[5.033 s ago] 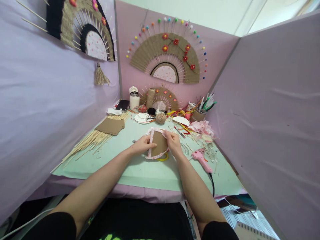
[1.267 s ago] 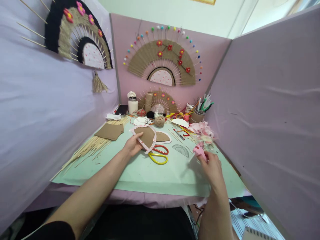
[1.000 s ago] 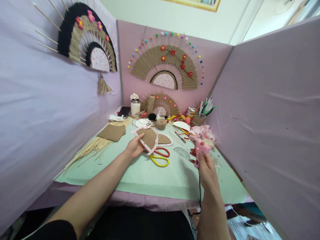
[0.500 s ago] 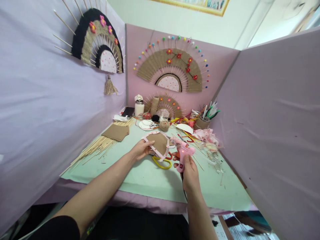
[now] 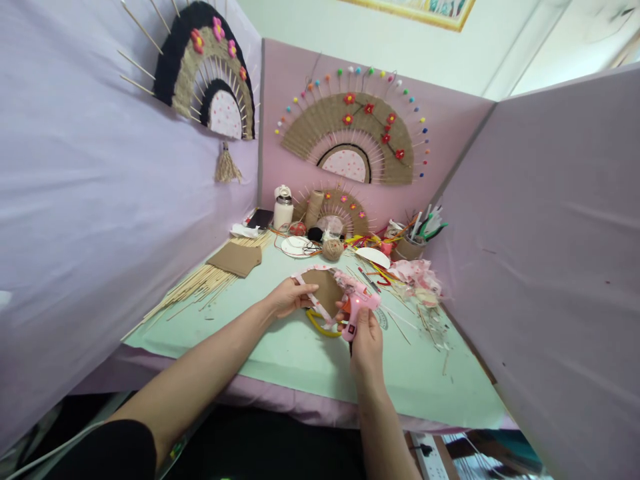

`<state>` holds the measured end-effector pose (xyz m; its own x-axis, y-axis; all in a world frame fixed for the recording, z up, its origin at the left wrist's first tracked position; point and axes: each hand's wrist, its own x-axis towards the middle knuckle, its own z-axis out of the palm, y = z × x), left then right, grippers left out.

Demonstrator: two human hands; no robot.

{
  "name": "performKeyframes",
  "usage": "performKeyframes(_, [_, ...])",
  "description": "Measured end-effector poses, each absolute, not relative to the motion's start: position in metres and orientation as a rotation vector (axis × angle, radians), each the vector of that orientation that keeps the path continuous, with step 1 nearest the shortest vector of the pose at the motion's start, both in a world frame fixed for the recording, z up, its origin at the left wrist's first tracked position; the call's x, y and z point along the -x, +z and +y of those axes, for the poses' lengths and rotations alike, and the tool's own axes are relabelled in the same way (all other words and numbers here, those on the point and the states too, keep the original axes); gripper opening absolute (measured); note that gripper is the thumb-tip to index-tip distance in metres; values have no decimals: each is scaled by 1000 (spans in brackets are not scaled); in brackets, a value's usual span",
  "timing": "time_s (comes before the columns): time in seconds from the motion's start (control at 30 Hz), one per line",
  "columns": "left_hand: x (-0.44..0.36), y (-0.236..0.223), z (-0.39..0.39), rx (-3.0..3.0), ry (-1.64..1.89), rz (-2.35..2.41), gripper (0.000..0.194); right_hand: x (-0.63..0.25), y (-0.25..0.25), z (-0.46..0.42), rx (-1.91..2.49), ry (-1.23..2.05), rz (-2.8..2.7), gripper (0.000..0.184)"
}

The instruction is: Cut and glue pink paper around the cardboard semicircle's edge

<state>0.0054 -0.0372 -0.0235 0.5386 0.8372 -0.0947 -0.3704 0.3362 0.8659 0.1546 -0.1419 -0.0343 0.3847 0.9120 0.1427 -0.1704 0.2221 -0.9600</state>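
Between the thumb and fingers of my left hand (image 5: 289,298) is the left edge of a brown cardboard piece (image 5: 325,291), its rim wrapped in pink-and-white fabric. My right hand (image 5: 367,337) is closed around a pink glue gun (image 5: 361,301) with a small lit light. The gun's nozzle end lies over the upper right of the cardboard; whether the tip touches it I cannot tell. Yellow-handled scissors (image 5: 316,323) lie on the green tabletop beneath the cardboard, partly covered by it and by my right hand.
Thin bamboo sticks (image 5: 193,288) spread at the left under another cardboard piece (image 5: 235,259). Behind are a twine ball (image 5: 333,249), a white bottle (image 5: 283,210) and a tool holder (image 5: 409,248). Pink fabric scraps (image 5: 416,277) lie right. Decorated fans (image 5: 350,133) hang on the partitions.
My right hand has brought the glue gun left, so it now overlaps the cardboard's right side. My left hand keeps its hold. The whole view has shifted slightly.
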Motion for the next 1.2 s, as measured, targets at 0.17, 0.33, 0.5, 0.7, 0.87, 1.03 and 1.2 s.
performKeyframes(0.17, [-5, -23, -39, -941, 851, 586, 41, -155, -38, -141, 1055, 896, -852, 46])
performKeyframes(0.33, [-6, -23, -39, -960, 855, 550, 40, -155, -40, -142, 1046, 902, -854, 45])
performKeyframes(0.5, [-7, -23, -39, -945, 857, 591, 33, -155, -39, -144, 1029, 898, -835, 45])
performKeyframes(0.7, [-6, -22, -40, -961, 842, 616, 32, -156, -39, -145, 1063, 888, -814, 46])
performKeyframes(0.87, [-6, -21, -40, -989, 855, 593, 33, -158, -40, -146, 1059, 884, -823, 46])
performKeyframes(1.03, [-5, -24, -40, -1019, 829, 598, 36, -157, -41, -146, 1055, 886, -833, 46])
performKeyframes(1.2, [-5, -22, -42, -1031, 807, 587, 35, -157, -43, -145, 1048, 880, -839, 43])
